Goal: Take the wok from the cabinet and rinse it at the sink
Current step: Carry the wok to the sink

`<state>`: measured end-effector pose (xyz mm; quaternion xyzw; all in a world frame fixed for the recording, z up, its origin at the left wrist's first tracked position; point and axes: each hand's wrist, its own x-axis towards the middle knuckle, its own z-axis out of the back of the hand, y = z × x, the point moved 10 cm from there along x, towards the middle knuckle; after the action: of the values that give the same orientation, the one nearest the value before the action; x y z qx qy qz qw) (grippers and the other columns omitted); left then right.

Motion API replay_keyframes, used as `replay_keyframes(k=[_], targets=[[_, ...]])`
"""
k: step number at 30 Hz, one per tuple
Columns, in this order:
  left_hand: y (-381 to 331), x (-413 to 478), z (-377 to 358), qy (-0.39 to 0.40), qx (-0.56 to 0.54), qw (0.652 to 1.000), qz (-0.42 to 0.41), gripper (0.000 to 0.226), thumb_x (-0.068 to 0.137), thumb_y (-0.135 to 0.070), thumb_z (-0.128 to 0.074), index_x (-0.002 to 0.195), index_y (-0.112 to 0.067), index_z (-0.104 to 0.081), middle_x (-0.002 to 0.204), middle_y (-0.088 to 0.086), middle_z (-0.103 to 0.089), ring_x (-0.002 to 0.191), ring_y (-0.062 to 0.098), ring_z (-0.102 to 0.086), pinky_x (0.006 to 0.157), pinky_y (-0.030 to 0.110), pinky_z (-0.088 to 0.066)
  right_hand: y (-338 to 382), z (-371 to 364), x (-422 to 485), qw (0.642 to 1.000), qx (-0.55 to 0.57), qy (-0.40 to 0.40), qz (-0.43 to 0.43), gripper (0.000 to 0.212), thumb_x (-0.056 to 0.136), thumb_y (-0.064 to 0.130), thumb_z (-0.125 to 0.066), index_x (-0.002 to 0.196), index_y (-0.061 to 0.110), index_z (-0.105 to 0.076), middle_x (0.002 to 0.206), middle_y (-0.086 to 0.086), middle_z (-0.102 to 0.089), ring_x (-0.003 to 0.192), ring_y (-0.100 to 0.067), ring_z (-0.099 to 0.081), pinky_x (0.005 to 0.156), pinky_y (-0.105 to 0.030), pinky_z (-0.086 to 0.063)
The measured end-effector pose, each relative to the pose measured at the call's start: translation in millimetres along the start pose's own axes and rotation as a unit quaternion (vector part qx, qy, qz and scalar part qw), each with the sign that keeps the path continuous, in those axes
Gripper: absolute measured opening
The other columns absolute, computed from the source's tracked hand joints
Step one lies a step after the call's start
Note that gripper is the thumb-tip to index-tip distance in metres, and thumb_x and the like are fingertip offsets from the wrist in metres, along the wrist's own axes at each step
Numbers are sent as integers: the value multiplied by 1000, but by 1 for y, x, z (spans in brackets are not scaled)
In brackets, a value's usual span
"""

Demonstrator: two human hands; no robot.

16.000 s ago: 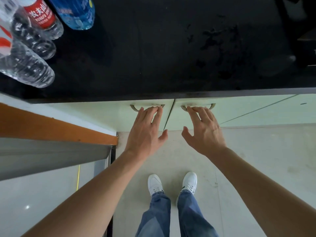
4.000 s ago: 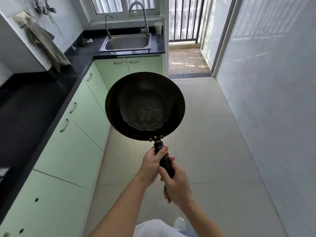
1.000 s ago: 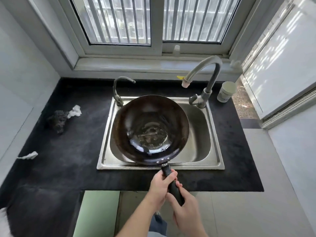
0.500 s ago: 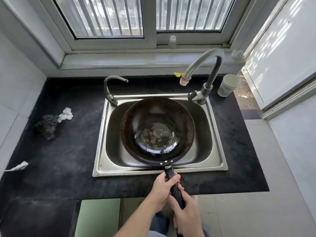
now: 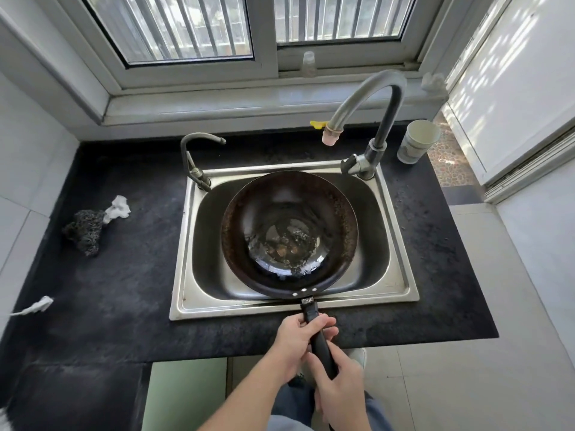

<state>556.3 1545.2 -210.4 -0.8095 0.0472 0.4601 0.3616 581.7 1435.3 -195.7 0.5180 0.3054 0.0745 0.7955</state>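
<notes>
Black wok (image 5: 289,234) sits open side up in the stainless sink (image 5: 183,253), roughly centred in the basin and about level. Can't tell whether its base touches the basin floor. A brownish band runs round the inner wall, and there is a glossy patch with pale flecks at the bottom. Its black handle (image 5: 311,312) crosses the sink's front rim toward you, with three rivets where it meets the bowl.

You have both hands on that handle. Your left hand (image 5: 294,342) wraps the part nearest the wok, fingers curled over the top. Your right hand (image 5: 340,395) grips the lower end, just behind the left, thumb lying along the handle.

Tall gooseneck faucet (image 5: 387,98) stands at the sink's back right corner. Its spout arcs left and the pinkish nozzle (image 5: 329,136) points down near the basin's back edge. Small faucet (image 5: 193,157) stands at the back left corner.

Paper cup (image 5: 418,141) stands upright on the black countertop (image 5: 124,290), just right of the tall faucet. Left of the sink there is a dark steel-wool scrubber (image 5: 85,228) with a crumpled white wad (image 5: 119,206) touching it. White scrap (image 5: 37,306) lies near the counter's left edge.

Clear cup (image 5: 308,63) sits on the ledge of the barred window (image 5: 186,26). Pale green cabinet door (image 5: 186,393) is below the counter.
</notes>
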Motion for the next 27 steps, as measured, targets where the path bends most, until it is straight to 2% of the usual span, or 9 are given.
replay_keyframes(k=[3, 6, 8, 14, 19, 23, 25, 27], targets=[[4, 0, 0, 2, -11, 1000, 4, 30, 92, -14, -64, 112, 8, -64, 107, 16, -75, 93, 23, -73, 76, 29, -59, 4, 0, -1, 1000, -5, -4, 9, 37, 85, 11, -78, 107, 40, -71, 80, 16, -77, 72, -2, -72, 66, -20, -54], [3, 0, -1, 10, -7, 1000, 1, 29, 93, -15, -63, 110, 8, -66, 107, 16, -75, 100, 25, -72, 80, 31, -59, 8, -2, 1, 1000, 5, 0, 9, 29, 87, 10, -75, 106, 33, -74, 65, 5, -74, 47, -8, -65, 50, -21, -50], [1, -1, 0, 15, 1, 1000, -1, 28, 93, -16, -63, 107, 8, -68, 108, 16, -74, 103, 25, -71, 82, 29, -57, 10, -5, 3, 1000, 4, 0, 7, 24, 89, 11, -73, 108, 25, -74, 56, 2, -70, 39, -10, -59, 44, -23, -47], [-1, -4, 5, 26, 33, 999, 0, 27, 93, -20, -64, 103, 4, -72, 108, 22, -72, 98, 26, -71, 80, 28, -57, 11, -10, 8, 1000, 1, -23, 1, 28, 89, 13, -73, 108, 33, -71, 62, 5, -72, 44, -10, -64, 47, -22, -49], [-4, -1, 7, 28, 58, 998, -5, 27, 94, -20, -62, 103, 3, -71, 106, 19, -74, 99, 27, -72, 81, 28, -57, 3, -14, 10, 1000, -5, -15, -7, 21, 91, 15, -71, 106, 30, -70, 74, 5, -74, 56, -9, -68, 53, -24, -52], [-6, 0, 8, 29, 82, 996, -15, 30, 94, -20, -61, 106, 7, -67, 100, 16, -75, 87, 23, -73, 74, 27, -57, -1, -20, 10, 999, 22, 26, -43, 21, 94, 19, -66, 112, 29, -61, 68, -5, -72, 47, -26, -67, 40, -29, -49], [-8, 0, 8, 29, 89, 995, -23, 31, 95, -19, -60, 106, 10, -65, 94, 16, -74, 81, 22, -72, 71, 26, -57, -3, -21, 9, 996, 41, 42, -67, 28, 93, 17, -67, 113, 31, -55, 72, -7, -74, 53, -30, -70, 44, -31, -52], [-10, -1, 8, 30, 97, 994, -35, 32, 95, -19, -59, 105, 10, -64, 94, 18, -73, 84, 24, -72, 75, 29, -58, -5, -14, 8, 995, 43, 51, -72, 34, 90, 18, -72, 112, 33, -51, 82, -6, -76, 68, -29, -73, 55, -36, -58]])
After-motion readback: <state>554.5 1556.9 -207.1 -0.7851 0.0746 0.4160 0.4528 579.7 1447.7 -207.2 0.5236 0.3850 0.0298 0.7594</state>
